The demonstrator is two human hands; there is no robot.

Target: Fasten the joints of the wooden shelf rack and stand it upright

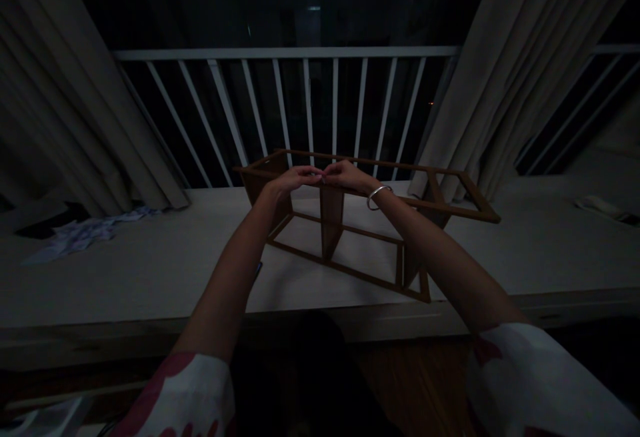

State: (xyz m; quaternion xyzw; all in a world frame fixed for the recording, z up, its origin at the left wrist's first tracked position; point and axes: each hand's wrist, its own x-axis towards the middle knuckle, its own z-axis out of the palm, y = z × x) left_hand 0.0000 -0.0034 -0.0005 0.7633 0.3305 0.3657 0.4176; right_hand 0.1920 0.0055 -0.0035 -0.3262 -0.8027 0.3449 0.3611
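A brown wooden frame rack (350,230) stands on the pale window ledge (150,270), open on all sides with upright dividers. My left hand (295,178) and my right hand (347,175) meet over its top front rail, fingertips pinched together near the middle divider. What the fingers pinch is too small and dark to name. A silver bangle (379,197) circles my right wrist. Both sleeves are white with red patches.
A white railing (310,90) runs behind the ledge in front of dark glass. Beige curtains hang at the left (75,103) and right (515,77). Crumpled pale paper (85,233) lies on the ledge at left; a pale object (600,209) lies far right.
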